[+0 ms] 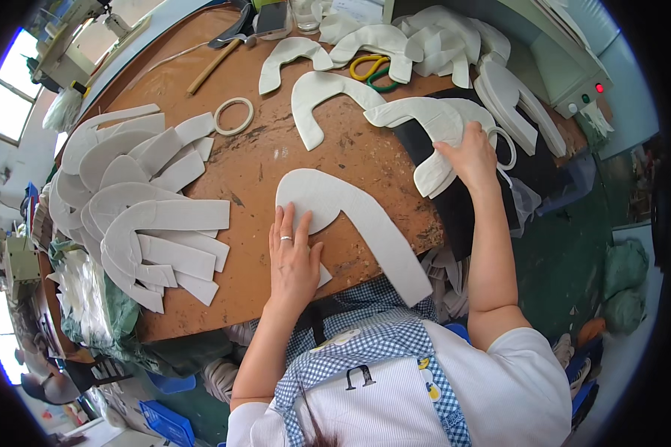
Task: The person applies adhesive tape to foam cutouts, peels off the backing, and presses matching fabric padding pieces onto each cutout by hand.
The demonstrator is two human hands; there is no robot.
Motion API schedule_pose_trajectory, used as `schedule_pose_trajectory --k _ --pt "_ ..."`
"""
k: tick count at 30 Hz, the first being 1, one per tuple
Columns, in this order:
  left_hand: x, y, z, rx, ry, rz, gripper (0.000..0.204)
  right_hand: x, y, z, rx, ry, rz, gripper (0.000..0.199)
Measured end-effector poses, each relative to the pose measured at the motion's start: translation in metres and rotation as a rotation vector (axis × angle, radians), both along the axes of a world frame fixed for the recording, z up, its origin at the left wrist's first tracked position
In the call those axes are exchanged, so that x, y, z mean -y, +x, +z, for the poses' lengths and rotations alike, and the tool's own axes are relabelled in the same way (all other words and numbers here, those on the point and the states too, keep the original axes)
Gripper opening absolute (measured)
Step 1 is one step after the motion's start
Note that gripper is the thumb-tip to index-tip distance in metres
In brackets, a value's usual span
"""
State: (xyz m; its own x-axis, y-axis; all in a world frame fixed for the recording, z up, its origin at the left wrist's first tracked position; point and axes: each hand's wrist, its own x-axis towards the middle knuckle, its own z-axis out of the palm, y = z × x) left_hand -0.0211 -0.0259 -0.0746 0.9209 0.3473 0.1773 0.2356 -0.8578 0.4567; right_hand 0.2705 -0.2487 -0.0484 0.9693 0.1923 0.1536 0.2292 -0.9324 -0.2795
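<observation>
Left hand [294,257] spread flat on a light, floppy white cutout [350,216] at the worktop's [276,160] near edge, right hand [471,153] pinching another piece [432,123] by its rim at the right edge.

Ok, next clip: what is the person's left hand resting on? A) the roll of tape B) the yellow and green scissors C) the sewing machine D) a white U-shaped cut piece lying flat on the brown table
D: the left hand lies flat, fingers spread, on the white U-shaped piece on the brown table, while the scissors sit far off near the table's back edge.
</observation>
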Motion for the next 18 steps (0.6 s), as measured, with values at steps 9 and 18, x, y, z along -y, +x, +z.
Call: schedule_pose_trajectory --k 9,18 --pt "-0.003 -0.009 0.033 0.175 -0.172 0.018 0.055 -0.036 -0.041 0.024 0.109 0.580 0.275 0.034" --pt "0.013 0.033 0.087 0.576 -1.290 0.170 0.027 -0.098 -0.152 0.062 0.485 0.567 1.001 0.041"
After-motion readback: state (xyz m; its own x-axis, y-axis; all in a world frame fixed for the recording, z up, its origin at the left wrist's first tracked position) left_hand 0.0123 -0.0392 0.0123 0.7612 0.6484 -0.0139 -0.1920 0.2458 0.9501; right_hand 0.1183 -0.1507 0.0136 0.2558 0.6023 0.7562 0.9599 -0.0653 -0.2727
